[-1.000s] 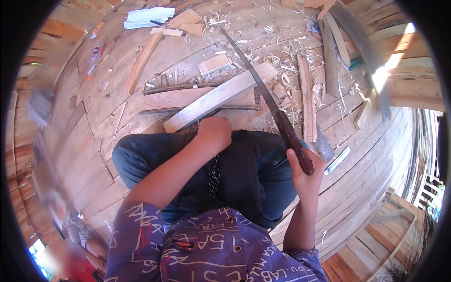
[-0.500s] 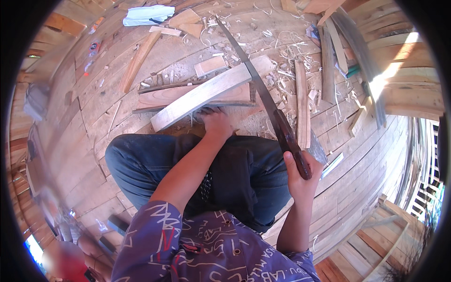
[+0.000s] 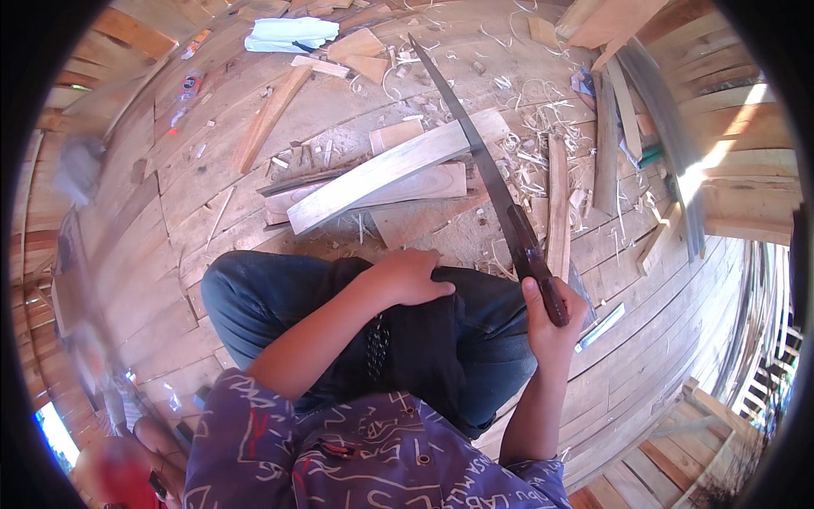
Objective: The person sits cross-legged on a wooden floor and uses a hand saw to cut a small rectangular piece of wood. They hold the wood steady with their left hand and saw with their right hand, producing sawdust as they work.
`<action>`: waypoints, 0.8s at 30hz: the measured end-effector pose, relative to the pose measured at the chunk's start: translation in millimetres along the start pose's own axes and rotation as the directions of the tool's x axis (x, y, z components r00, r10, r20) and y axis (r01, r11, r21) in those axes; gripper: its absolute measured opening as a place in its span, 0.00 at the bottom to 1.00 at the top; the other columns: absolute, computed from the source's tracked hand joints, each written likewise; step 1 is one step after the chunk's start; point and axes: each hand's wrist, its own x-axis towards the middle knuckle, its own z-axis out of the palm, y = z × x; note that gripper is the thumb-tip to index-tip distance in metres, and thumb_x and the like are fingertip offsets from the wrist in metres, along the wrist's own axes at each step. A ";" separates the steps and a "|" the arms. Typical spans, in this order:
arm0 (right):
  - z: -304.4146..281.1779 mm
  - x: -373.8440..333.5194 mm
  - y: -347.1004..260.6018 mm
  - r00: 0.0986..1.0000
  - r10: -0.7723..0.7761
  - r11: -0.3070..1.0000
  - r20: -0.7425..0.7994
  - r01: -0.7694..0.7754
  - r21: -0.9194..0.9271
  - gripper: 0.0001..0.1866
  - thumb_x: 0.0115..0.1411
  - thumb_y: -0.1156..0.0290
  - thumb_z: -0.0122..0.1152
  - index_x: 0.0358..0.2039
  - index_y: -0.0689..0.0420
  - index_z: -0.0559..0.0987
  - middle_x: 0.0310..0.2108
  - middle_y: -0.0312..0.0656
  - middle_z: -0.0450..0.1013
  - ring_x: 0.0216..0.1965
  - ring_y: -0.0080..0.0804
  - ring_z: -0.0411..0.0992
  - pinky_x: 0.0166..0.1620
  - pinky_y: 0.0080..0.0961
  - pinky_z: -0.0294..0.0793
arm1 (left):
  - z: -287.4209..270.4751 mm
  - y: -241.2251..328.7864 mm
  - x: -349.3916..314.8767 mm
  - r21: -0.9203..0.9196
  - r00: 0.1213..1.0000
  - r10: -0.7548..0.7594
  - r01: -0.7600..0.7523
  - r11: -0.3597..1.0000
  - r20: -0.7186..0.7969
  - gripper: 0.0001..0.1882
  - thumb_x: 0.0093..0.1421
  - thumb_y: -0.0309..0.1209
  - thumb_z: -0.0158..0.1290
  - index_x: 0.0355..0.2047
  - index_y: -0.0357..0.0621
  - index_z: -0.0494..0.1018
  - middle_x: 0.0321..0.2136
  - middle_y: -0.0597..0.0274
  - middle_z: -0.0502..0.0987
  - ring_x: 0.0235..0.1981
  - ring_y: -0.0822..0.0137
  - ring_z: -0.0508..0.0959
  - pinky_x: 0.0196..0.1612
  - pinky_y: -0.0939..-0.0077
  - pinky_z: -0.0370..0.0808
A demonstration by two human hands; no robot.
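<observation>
My right hand (image 3: 555,310) is closed around the dark handle of a hand saw (image 3: 466,127). Its long blade tapers toward the far side and passes over the right part of a pale plank (image 3: 365,184). That plank lies slantwise on top of a reddish board (image 3: 424,184) on the floor. Whether the blade touches the plank, I cannot tell. Over my lap, my left hand (image 3: 415,276) is off the wood, thumb apart from its fingers and nothing visible in it. Its fingertips are partly hidden.
Curled shavings (image 3: 534,157) and offcuts litter the plank floor. A narrow wood strip (image 3: 558,204) lies right of the saw. Farther off are a long piece of wood (image 3: 275,119) and a white sheet (image 3: 292,34). A person in red (image 3: 123,471) is at the lower left.
My left hand has drawn back from beside the pale plank to above my lap. The saw stays in my right hand, across the plank. The view has shifted slightly.
</observation>
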 end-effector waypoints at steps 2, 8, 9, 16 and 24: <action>-3.3 5.1 1.2 1.000 -0.015 1.000 0.014 0.015 -0.020 0.19 0.55 0.67 0.65 0.14 0.62 0.69 0.10 0.30 0.58 0.16 0.14 0.52 0.18 0.20 0.48 | -44.9 -0.7 -34.9 -0.185 0.993 0.108 -0.114 0.976 -0.042 0.22 0.53 0.43 0.57 0.43 0.41 0.72 0.30 0.51 0.79 0.35 0.56 0.79 0.38 0.65 0.74; -5.4 11.9 4.2 0.997 -0.008 0.999 0.078 0.011 -0.041 0.19 0.55 0.67 0.64 0.14 0.62 0.69 0.10 0.29 0.59 0.16 0.14 0.53 0.18 0.20 0.49 | -125.5 -78.4 -52.2 0.015 0.735 -0.095 0.142 0.990 -0.672 0.28 0.47 0.36 0.61 0.47 0.40 0.67 0.37 0.48 0.77 0.39 0.52 0.78 0.43 0.64 0.74; -2.8 13.4 5.4 0.996 0.003 1.000 0.084 -0.001 -0.026 0.19 0.55 0.67 0.64 0.14 0.62 0.70 0.10 0.30 0.59 0.16 0.14 0.53 0.18 0.20 0.49 | -120.3 -86.0 -49.5 0.168 0.690 -0.031 0.219 0.961 -0.723 0.31 0.45 0.36 0.62 0.49 0.40 0.65 0.41 0.46 0.76 0.41 0.51 0.77 0.45 0.63 0.73; 2.3 11.3 32.1 0.981 0.148 0.971 0.122 -0.168 0.170 0.19 0.55 0.65 0.64 0.15 0.62 0.70 0.11 0.29 0.59 0.17 0.15 0.53 0.19 0.20 0.50 | -93.0 -83.8 -17.5 0.161 0.924 -0.296 0.339 0.927 -0.241 0.44 0.46 0.48 0.61 0.58 0.37 0.59 0.55 0.39 0.64 0.56 0.50 0.66 0.58 0.63 0.63; -18.3 5.4 34.7 0.989 0.034 0.991 0.144 -0.052 0.124 0.18 0.55 0.65 0.64 0.15 0.61 0.71 0.11 0.28 0.58 0.16 0.14 0.53 0.19 0.21 0.49 | -120.7 -133.4 17.6 0.083 0.949 -0.221 0.244 0.966 -0.226 0.28 0.59 0.39 0.46 0.58 0.42 0.60 0.56 0.45 0.63 0.55 0.54 0.67 0.56 0.62 0.64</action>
